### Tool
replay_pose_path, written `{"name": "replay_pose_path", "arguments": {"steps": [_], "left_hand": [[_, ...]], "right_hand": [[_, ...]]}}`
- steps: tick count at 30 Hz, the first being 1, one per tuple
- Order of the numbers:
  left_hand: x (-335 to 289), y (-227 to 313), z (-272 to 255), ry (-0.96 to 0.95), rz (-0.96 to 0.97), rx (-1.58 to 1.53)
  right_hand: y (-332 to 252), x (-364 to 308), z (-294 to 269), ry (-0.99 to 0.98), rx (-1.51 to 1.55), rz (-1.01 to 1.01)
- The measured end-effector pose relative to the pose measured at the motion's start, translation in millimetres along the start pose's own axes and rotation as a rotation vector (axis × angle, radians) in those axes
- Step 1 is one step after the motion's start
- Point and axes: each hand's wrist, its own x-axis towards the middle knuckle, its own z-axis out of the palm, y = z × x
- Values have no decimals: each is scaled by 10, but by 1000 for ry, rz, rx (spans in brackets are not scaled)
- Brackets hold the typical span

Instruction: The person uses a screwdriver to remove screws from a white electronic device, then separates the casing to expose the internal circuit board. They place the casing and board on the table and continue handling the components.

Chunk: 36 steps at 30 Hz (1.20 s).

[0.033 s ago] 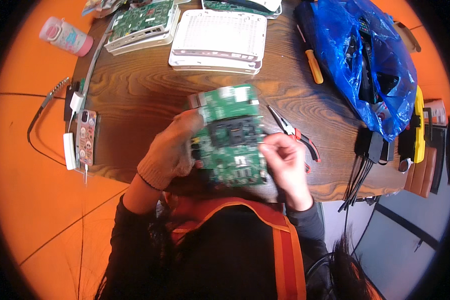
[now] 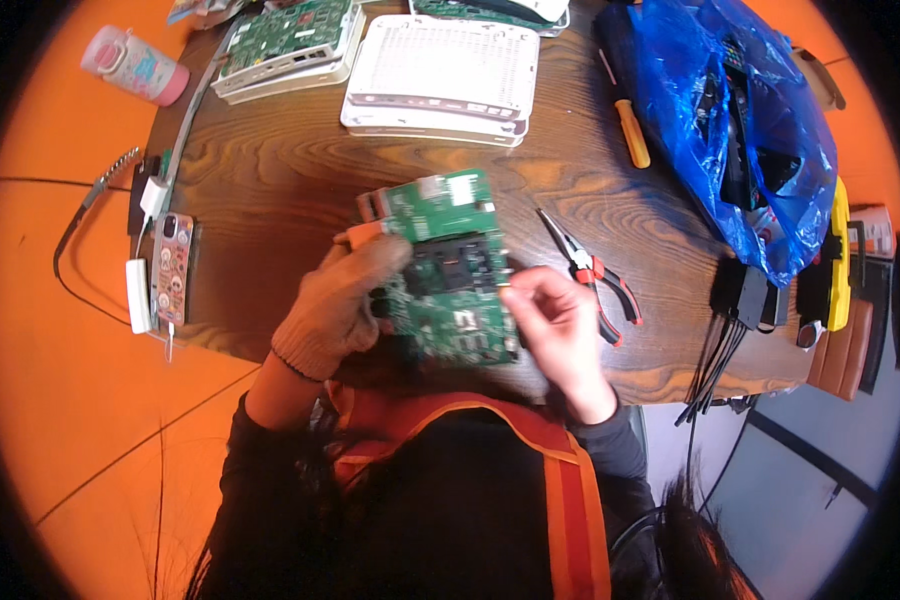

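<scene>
A green circuit board (image 2: 465,318) with a black block near its middle is held over the near part of the table, slightly blurred. My left hand (image 2: 335,305), in a knitted glove, is closed round the board's left edge, with the thumb on its face. At the right edge my bare right hand (image 2: 558,318) is closed, thumb and forefinger pinched together. A small pale bit shows at those fingertips; I cannot tell what it is. Just right of that hand lie long-nose pliers (image 2: 588,268) with red and black handles, spread apart on the wood.
White router casings (image 2: 440,75) and an opened casing with a green board (image 2: 295,40) stand at the back. A screwdriver (image 2: 630,135) lies beside a blue plastic bag (image 2: 720,120). Black adapters (image 2: 745,300) with cables sit at the right edge, a phone (image 2: 173,265) at the left.
The circuit board and my right hand have shifted a little to the left. My left hand keeps its hold on the board.
</scene>
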Motion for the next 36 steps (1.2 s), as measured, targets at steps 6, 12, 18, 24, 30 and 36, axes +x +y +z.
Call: {"name": "replay_pose_path", "arguments": {"steps": [6, 12, 18, 24, 30, 36], "left_hand": [[-266, 127, -216, 624, -283, -749], [-371, 244, -267, 575, -105, -834], [-483, 132, -322, 598, -232, -782], [-437, 73, -350, 284, -194, -830], [-406, 167, 70, 467, -213, -742], [-16, 291, 500, 151, -62, -899]], "right_hand": [[34, -23, 110, 111, -1178, -518], [111, 11, 38, 56, -1068, -450], [-22, 207, -328, -4, -1174, -526], [-61, 519, -668, -92, -1307, -586], [-20, 776, -800, -31, -1399, -625], [-58, 542, -792, 185, -294, -307]]}}
